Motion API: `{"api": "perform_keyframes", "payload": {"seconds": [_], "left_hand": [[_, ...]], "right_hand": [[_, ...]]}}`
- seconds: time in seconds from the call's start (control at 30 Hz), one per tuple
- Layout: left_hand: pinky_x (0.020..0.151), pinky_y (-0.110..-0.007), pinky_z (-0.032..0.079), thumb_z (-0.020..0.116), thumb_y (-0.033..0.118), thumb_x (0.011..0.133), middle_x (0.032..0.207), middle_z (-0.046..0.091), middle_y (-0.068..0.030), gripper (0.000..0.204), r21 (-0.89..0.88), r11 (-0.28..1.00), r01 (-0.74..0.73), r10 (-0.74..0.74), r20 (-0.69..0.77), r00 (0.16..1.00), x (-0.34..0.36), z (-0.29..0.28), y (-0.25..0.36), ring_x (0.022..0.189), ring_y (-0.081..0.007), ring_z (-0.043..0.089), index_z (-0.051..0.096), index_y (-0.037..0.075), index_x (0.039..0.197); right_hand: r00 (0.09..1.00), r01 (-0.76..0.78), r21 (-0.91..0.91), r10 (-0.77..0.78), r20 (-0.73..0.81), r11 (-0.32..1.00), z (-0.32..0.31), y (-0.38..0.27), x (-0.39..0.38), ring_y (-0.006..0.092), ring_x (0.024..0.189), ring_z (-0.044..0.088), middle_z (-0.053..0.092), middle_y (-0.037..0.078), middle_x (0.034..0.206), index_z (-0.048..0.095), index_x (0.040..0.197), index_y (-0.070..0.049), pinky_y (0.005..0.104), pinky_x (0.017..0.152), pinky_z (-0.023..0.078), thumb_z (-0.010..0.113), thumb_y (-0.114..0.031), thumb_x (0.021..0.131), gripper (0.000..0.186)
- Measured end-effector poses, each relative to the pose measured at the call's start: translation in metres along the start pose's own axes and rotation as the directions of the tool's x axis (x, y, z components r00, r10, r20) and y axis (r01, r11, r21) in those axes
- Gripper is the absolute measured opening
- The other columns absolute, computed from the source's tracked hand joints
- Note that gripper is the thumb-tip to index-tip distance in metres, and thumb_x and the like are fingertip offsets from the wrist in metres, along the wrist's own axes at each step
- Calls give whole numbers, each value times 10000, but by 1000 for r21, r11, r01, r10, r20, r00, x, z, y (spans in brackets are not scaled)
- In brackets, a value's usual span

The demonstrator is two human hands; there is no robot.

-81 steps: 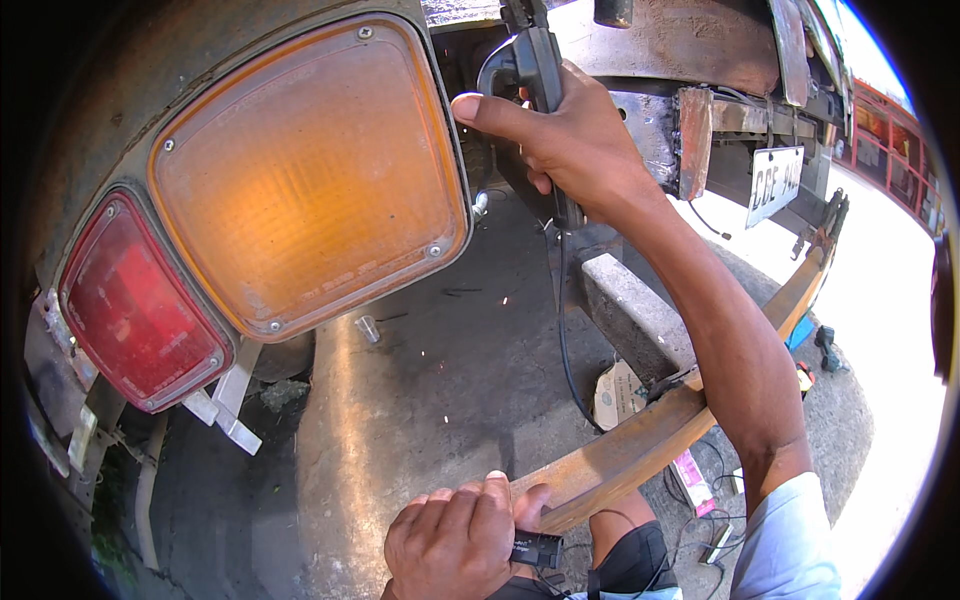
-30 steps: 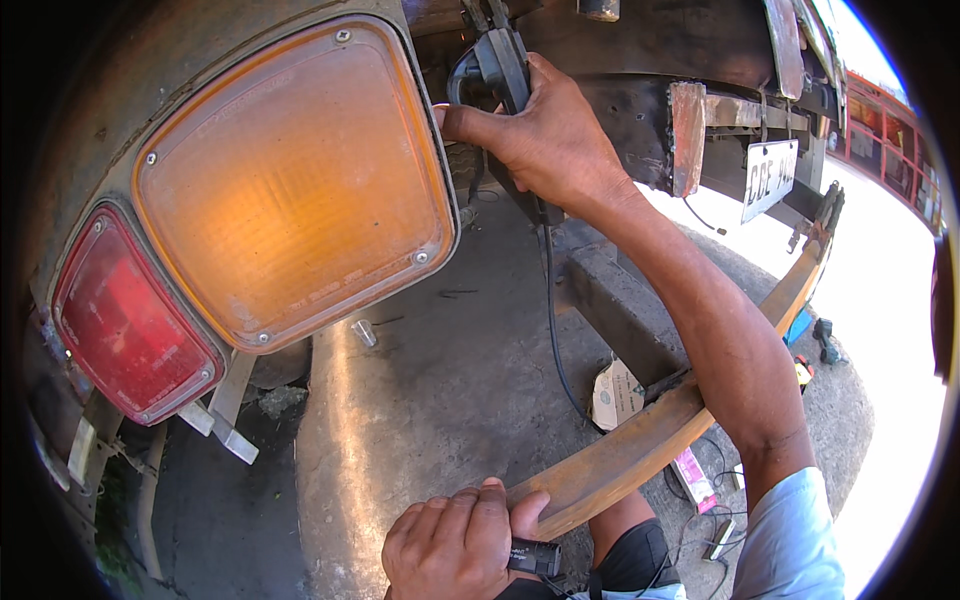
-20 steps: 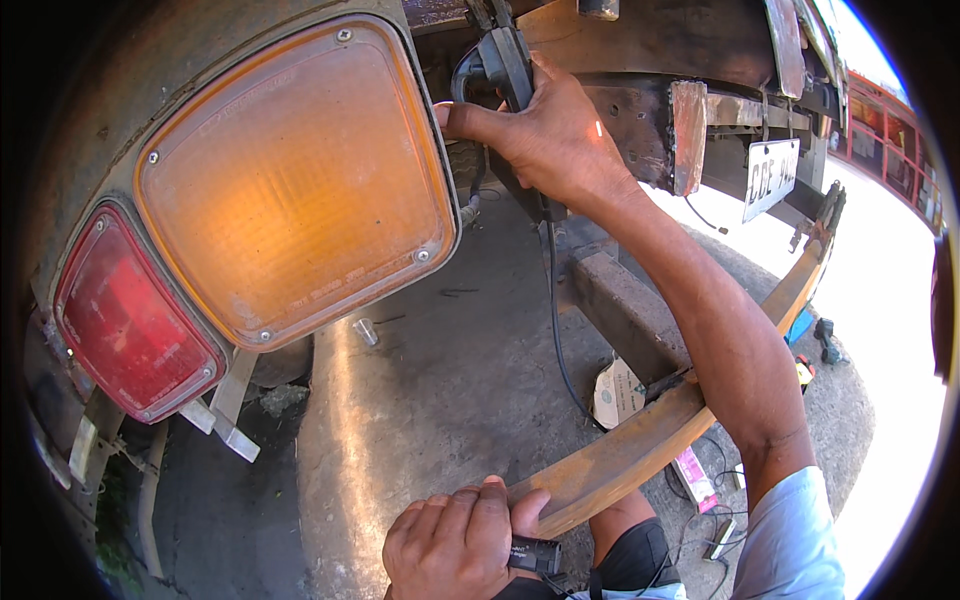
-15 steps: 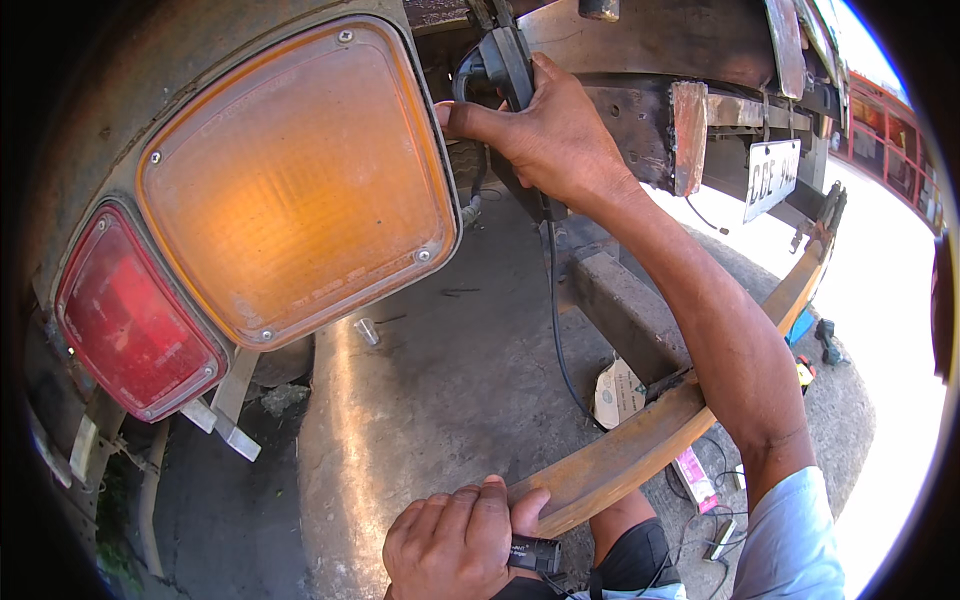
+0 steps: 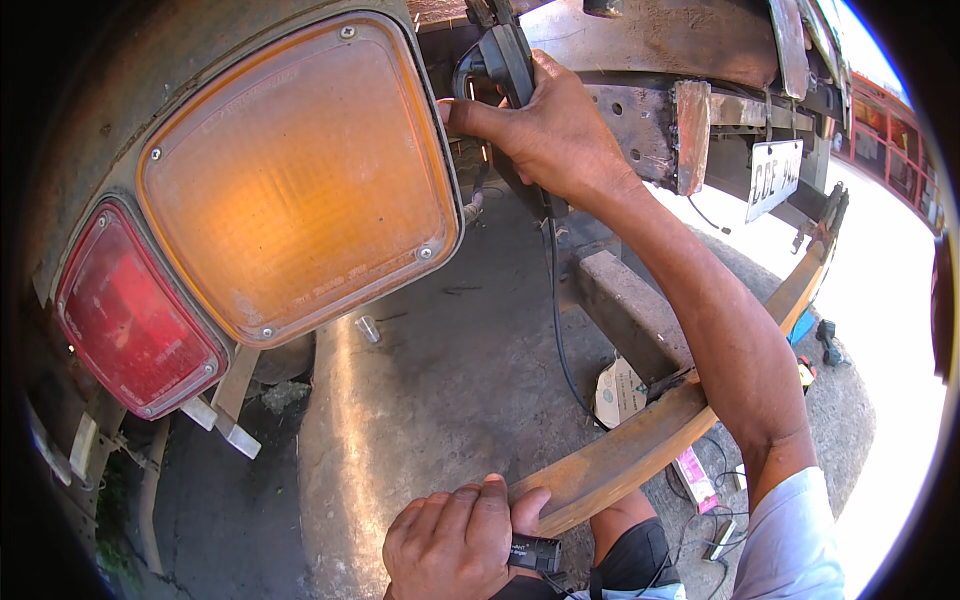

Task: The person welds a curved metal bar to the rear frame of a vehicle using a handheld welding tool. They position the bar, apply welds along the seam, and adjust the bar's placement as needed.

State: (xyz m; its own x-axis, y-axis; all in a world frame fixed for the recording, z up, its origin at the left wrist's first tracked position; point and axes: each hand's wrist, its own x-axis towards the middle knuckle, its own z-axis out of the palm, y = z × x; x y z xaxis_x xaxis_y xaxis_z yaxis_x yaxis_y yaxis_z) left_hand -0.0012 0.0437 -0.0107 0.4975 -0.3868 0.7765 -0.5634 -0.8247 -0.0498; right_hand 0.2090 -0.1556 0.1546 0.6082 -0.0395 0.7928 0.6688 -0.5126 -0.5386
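Note:
My right hand (image 5: 570, 135) reaches up behind the big orange lamp (image 5: 300, 185) and grips a flat black part (image 5: 515, 65) with a looped side and a black cable. Its thumb stretches left to the lamp's edge; the other fingers are mostly hidden behind the part. Low in front, my left hand (image 5: 450, 540) closes over the near end of a rusty steel beam (image 5: 610, 460), thumb along its face. Just under that thumb sits a black cylinder (image 5: 535, 553); whether the hand also holds it, I cannot tell.
A red lamp (image 5: 140, 310) adjoins the orange one on the left. Steel brackets, a box-section arm (image 5: 630, 305) and a white number plate (image 5: 773, 178) are on the right. The cable (image 5: 556, 320) hangs toward a cardboard piece (image 5: 620, 393). Cords and a pink box (image 5: 695, 480) lie on the ground.
Both hands stay almost where they were. A thin glowing orange streak now shows left of the black part, and the metal behind it looks brighter. The view has shifted very slightly.

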Motion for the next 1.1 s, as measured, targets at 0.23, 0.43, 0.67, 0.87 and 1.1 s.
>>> {"api": "perform_keyframes", "payload": {"seconds": [0.23,0.43,0.67,0.87,1.1], "left_hand": [[646,-423,602,813,270,974,795,750,-120,253,-1,1000,6,-6,10,1000,-1,0,0,689,-308,737,742,41,894],[645,-425,601,817,274,972,806,751,-127,257,-10,1000,-1,1,14,1000,-2,1,-1,691,-319,737,742,36,910],[645,-427,601,818,275,971,809,750,-133,262,-3,1000,19,-19,62,998,-3,-2,-1,694,-328,737,741,31,914],[636,-431,591,822,277,963,795,741,-127,263,9,1000,20,-21,42,999,-1,-1,0,686,-328,727,745,32,909],[626,-438,579,828,269,957,792,738,-124,252,15,999,28,-29,57,998,-1,-3,2,682,-334,722,749,35,912]], "right_hand": [[1000,16,36,-17,9,999,3,2,3,320,1077,762,777,234,1105,655,1288,82,440,1021,575,914,-590,757,895],[1000,21,42,-21,5,999,3,6,5,307,1068,766,778,226,1102,645,1294,85,436,1017,579,918,-600,755,914],[999,36,31,-35,-25,999,3,2,3,273,950,762,776,167,1004,686,1178,27,421,916,600,917,-596,761,784],[991,-108,52,112,-71,993,-20,-10,-25,231,776,723,739,122,865,694,1112,3,398,773,600,917,-581,774,711],[998,-54,86,56,-21,995,-31,-15,-43,165,563,622,615,56,677,634,1090,17,325,566,511,915,-549,822,686]]}}
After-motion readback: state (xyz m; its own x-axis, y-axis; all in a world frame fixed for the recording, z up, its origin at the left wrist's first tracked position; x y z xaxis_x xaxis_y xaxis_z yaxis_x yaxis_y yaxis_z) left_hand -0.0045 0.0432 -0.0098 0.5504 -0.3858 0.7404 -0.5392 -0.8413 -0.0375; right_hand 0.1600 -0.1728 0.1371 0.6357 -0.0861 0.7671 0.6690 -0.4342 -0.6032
